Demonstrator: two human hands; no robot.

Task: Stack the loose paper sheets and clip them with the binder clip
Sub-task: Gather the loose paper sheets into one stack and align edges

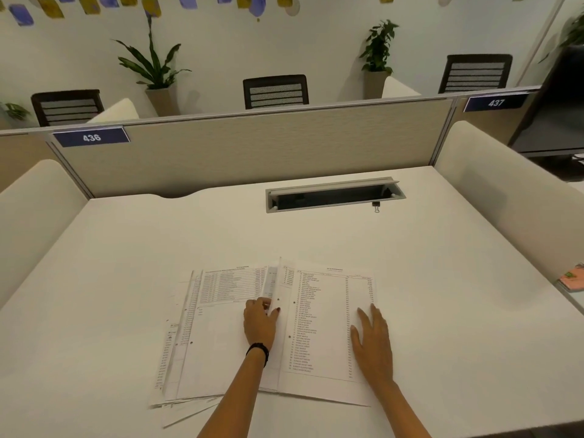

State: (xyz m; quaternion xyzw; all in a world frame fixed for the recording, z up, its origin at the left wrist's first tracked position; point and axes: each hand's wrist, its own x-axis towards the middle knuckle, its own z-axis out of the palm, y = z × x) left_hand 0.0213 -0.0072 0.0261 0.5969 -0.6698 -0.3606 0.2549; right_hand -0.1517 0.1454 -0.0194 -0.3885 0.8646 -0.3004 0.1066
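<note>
White paper sheets (221,343) lie fanned, fingers of the left hand (260,324) pinching one edge, those of the right hand (373,339) flat on top.

looks across a white bench (132,248) to a beige partition (252,153) tagged 436; beyond, three black chairs (275,91), potted plants (155,66), white wall (300,45).

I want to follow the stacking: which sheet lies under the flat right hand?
The rightmost sheet, with the long printed list, under the right hand; the other sheets fan out leftward, the left hand pinching one.
</note>
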